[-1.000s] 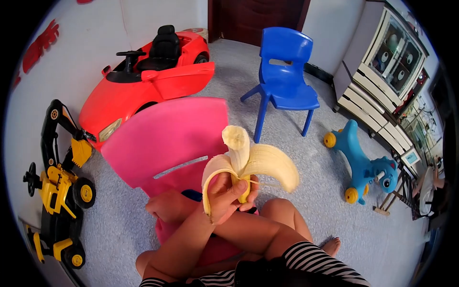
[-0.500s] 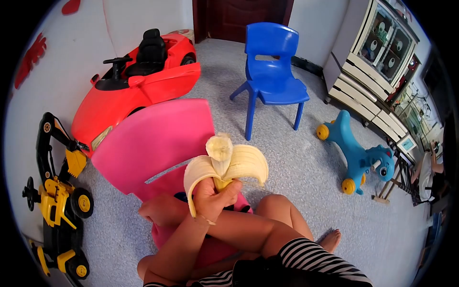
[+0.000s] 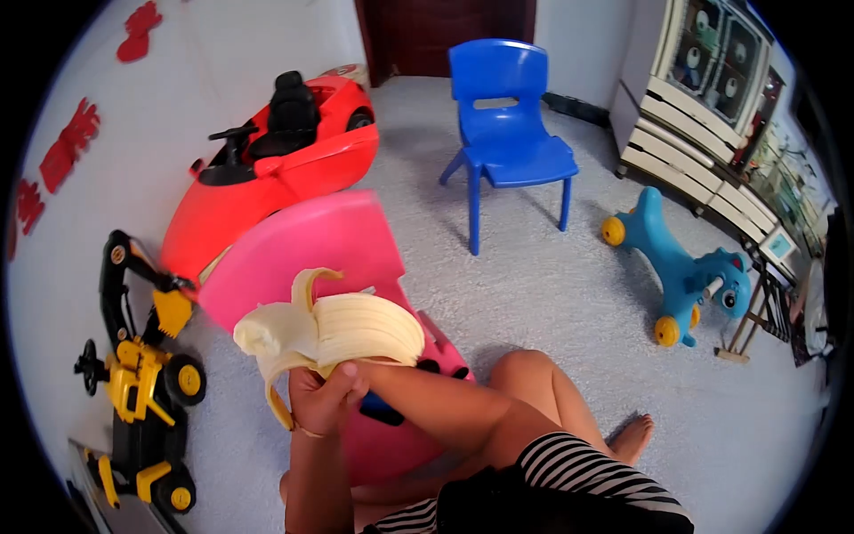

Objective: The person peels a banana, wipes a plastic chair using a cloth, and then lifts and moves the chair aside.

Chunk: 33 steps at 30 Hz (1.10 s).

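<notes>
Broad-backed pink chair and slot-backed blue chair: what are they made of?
The pink chair looks like smooth, fairly matte plastic, probably moulded: its curved back shows no grain. The blue chair seems glossier plastic, with bright highlights on its rounded seat; which plastic is unclear.

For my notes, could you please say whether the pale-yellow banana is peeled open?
The banana is peeled open: skin flaps spread from bare, pale flesh.

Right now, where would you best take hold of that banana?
Probably the base of the banana, from below, where the left hand grips: the peel gathers there, its flaps splaying outward. The bare tip juts toward the picture's left and looks soft; pinching might squash it.
</notes>
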Available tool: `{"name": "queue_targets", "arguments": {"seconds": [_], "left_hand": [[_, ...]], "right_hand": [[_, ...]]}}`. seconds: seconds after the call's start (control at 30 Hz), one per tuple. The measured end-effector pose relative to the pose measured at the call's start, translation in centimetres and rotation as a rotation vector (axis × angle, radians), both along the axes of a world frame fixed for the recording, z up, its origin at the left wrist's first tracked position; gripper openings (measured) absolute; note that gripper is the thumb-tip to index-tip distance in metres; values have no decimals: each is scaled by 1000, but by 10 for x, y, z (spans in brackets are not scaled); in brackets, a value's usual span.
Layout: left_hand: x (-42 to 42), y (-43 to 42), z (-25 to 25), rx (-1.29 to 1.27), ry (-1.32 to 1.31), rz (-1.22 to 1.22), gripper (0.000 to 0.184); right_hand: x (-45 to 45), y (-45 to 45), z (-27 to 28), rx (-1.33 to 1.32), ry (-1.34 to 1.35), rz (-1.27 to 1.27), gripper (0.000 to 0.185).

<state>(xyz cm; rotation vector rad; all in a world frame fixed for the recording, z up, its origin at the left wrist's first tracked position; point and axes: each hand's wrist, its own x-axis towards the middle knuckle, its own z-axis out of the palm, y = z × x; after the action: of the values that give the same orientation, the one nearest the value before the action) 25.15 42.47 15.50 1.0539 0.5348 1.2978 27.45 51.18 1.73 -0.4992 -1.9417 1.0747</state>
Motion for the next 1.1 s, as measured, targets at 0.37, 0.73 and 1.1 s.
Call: {"name": "queue_targets", "arguments": {"seconds": [0.37, 0.73, 1.1], "left_hand": [[-62, -39, 12, -163, 81, 207, 24], [-54, -61, 2, -342, -270, 54, 39], [-59, -67, -23, -185, -110, -94, 63]], "right_hand": [[108, -39, 118, -831, 701, 330, 84], [149, -165, 120, -803, 344, -104, 20], [177, -196, 90, -766, 286, 20, 42]]}}
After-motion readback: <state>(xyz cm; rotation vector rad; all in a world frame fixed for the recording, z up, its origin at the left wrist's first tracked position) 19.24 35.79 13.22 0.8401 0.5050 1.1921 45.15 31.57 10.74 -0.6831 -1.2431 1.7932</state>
